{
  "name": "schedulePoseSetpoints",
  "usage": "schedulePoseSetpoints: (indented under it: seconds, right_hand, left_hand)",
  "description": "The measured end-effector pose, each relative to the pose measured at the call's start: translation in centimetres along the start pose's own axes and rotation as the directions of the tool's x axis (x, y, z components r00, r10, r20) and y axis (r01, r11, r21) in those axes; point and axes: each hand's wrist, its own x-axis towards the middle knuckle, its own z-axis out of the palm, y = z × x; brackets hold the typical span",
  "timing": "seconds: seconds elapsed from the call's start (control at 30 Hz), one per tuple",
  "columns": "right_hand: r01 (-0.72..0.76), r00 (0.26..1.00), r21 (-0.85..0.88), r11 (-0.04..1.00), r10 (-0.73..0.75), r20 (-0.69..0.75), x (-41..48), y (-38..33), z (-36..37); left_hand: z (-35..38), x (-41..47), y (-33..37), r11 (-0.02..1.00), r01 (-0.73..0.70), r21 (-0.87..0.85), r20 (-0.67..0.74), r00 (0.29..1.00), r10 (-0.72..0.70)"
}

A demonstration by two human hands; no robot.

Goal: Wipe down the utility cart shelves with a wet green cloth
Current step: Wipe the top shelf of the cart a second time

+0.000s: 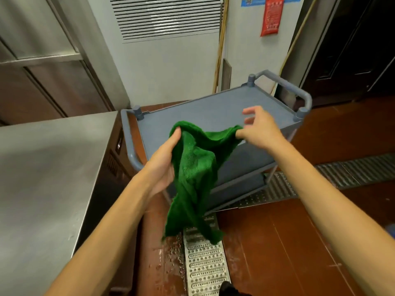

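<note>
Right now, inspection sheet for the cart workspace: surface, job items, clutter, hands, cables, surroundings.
Surface: grey utility cart, top shelf in full view, lower shelves partly behind the green cloth.
Job's things: green cloth held up in front of the cart, hanging loose.
Clutter: nothing seen.
Hands: left hand grips one end of the cloth; right hand pinches the other end.
Cables: nothing seen.
Surroundings: steel counter at left, drain grate and water drops on the red floor, wooden poles against the wall.

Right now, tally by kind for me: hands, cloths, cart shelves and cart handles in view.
Hands: 2 (left hand, right hand)
Green cloth: 1
Cart shelves: 3 (top shelf, middle shelf, bottom shelf)
Cart handles: 2 (near handle, far handle)
Total: 8
</note>
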Motion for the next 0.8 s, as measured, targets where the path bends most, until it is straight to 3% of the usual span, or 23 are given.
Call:
schedulePoseSetpoints:
  seconds: [0.07, 0.13, 0.27, 0.4, 0.57, 0.7, 0.8]
  right_hand:
    - [-0.019, 0.983, -0.065, 0.998, 0.03, 0.181, 0.7, 1.7, 0.3]
    - [0.019, 0.963, -0.032, 0.999, -0.01, 0.27, 0.4, 3.1, 0.7]
    - [0.144, 0.971, 0.147, 0.979, -0.168, 0.168, -0.2, 5.8, 1.1]
    - [0.266, 0.954, 0.014, 0.964, -0.266, 0.136, 1.9, 7.7, 1.2]
    - [0.271, 0.962, 0.011, 0.963, -0.271, 0.026, 6.5, 7.9, 0.5]
    - [0.334, 0.938, 0.035, 0.942, -0.329, -0.11, 10.8, 5.9, -1.1]
    - [0.39, 0.907, 0.062, 0.919, -0.372, -0.195, 14.4, 3.6, -2.0]
  left_hand:
    - [1.3, 2.1, 0.9, 0.996, -0.015, -0.083, -0.047, 0.999, 0.011]
    - [2.5, 4.1, 1.4, 0.989, -0.026, -0.145, -0.062, 0.998, 0.017]
    - [4.5, 7.8, 1.9, 0.984, 0.01, -0.177, -0.035, 0.999, -0.017]
    - [5.9, 11.3, 2.2, 0.977, 0.032, -0.211, -0.025, 0.999, -0.038]
    - [5.6, 15.1, 3.2, 0.979, 0.039, -0.2, -0.036, 0.998, -0.047]
    - [3.4, 19.0, 5.4, 0.997, 0.004, -0.083, -0.126, 0.992, -0.014]
    - [1.3, 21.5, 7.5, 0.992, -0.005, 0.123, -0.178, 0.984, 0.027]
